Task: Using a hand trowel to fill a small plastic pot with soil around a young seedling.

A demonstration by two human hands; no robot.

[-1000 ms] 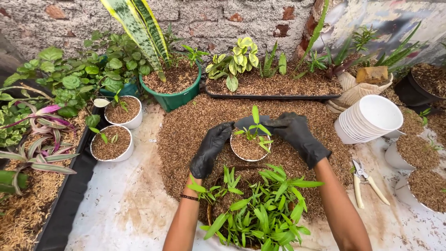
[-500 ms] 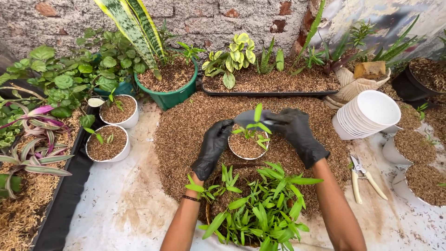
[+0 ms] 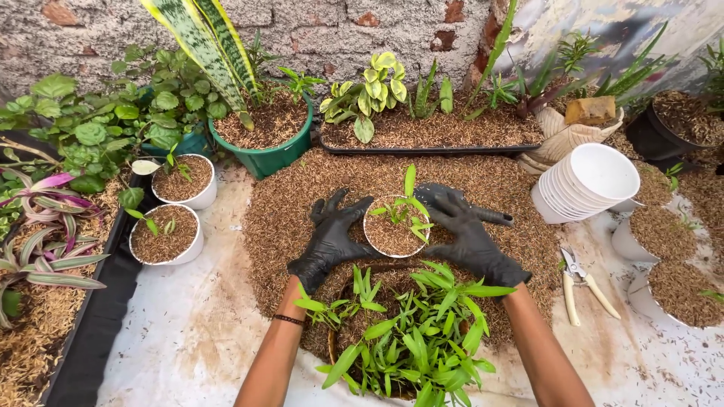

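A small white pot [image 3: 392, 235] filled with brown husk holds a green seedling [image 3: 407, 202] and sits on a mound of husk [image 3: 483, 185]. My left hand [image 3: 332, 237] in a black glove rests with spread fingers against the pot's left side. My right hand [image 3: 467, 235], also gloved, lies open on the husk at the pot's right side. Neither hand grips the pot. A leafy green plant [image 3: 411, 332] in a pot stands between my forearms, near the frame's bottom.
Two filled white pots [image 3: 170, 230] stand at the left beside a black tray [image 3: 98, 316]. A stack of empty white pots [image 3: 592, 185] lies at the right, with pruning shears [image 3: 577, 283] below it. A green pot [image 3: 264, 154] and planters line the brick wall.
Both hands came off the top of the pot and dropped to its sides with fingers spread. The view shifted slightly to the right.
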